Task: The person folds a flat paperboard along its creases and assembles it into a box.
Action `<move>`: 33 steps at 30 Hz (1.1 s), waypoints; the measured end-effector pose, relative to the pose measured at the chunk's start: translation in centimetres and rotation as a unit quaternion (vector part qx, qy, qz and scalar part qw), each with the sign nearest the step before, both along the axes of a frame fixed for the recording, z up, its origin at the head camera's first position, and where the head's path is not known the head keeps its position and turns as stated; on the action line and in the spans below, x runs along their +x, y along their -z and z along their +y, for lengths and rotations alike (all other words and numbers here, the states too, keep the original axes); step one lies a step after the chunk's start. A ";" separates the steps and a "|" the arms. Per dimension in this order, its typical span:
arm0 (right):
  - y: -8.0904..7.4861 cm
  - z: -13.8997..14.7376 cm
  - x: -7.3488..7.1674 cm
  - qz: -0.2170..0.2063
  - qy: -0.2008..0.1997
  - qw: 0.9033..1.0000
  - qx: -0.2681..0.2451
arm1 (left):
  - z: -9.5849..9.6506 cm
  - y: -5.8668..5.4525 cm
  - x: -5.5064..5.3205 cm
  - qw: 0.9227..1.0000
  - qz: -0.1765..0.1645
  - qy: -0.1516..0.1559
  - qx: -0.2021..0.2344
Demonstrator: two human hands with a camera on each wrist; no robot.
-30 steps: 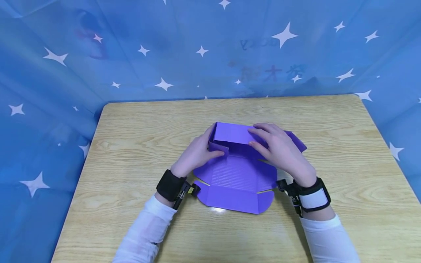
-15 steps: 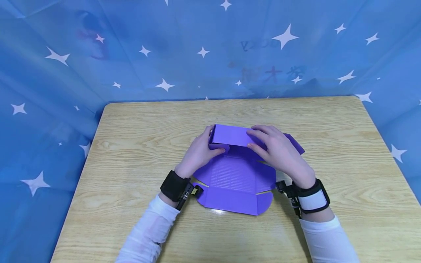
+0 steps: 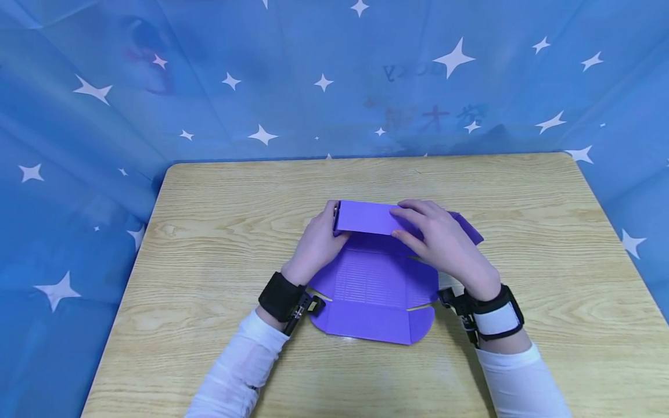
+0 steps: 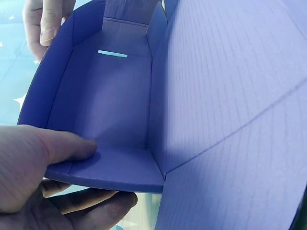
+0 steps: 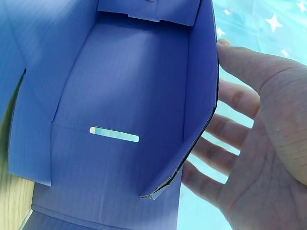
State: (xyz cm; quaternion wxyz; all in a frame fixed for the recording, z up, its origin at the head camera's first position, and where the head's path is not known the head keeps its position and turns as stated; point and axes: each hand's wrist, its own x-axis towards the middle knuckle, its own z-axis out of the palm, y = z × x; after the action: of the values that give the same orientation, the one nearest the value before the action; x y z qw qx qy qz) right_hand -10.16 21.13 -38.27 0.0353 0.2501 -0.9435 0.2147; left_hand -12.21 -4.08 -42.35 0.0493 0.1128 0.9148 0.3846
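Note:
A partly folded purple cardboard box [image 3: 371, 281] lies in the middle of the table, its raised back section between both hands. My left hand [image 3: 316, 247] pinches the left end flap [image 4: 115, 167], with the thumb inside and fingers beneath. My right hand [image 3: 446, 244] rests its fingers on the upright panel [image 3: 366, 217]; in the right wrist view its thumb tip touches the panel's outer face, and the other fingers extend behind it. A narrow slot [image 5: 115, 134] pierces the back section towards the right end, where a side flap [image 3: 469, 227] sticks out.
The wooden table [image 3: 219, 232] extends around the box on all sides. A blue curtain with white stars [image 3: 324, 104] hangs behind the table and along its sides. The front flap [image 3: 368, 322] of the box lies flat towards the person.
The left end flap has been folded further in under the left thumb. My left hand has shifted slightly right, and the upright panel has come a little nearer. The right hand has barely moved.

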 end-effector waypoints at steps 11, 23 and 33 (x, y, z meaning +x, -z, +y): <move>0.1 -0.1 0.0 0.005 -0.009 1.000 0.001 | 0.3 0.2 0.0 1.000 0.016 -0.014 -0.022; 0.1 -0.2 0.0 -0.003 -0.010 1.000 0.001 | 0.6 0.5 0.5 0.999 0.017 -0.043 -0.001; 0.1 -0.3 0.1 -0.006 -0.012 1.000 0.002 | 0.8 0.8 0.9 0.997 0.042 -0.062 0.008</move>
State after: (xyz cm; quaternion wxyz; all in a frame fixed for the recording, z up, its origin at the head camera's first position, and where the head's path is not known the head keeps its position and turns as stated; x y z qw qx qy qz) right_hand -10.10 20.80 -38.33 0.0266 0.2601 -0.9411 0.2144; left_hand -11.27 -3.29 -43.19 -0.0143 0.0720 0.9184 0.3888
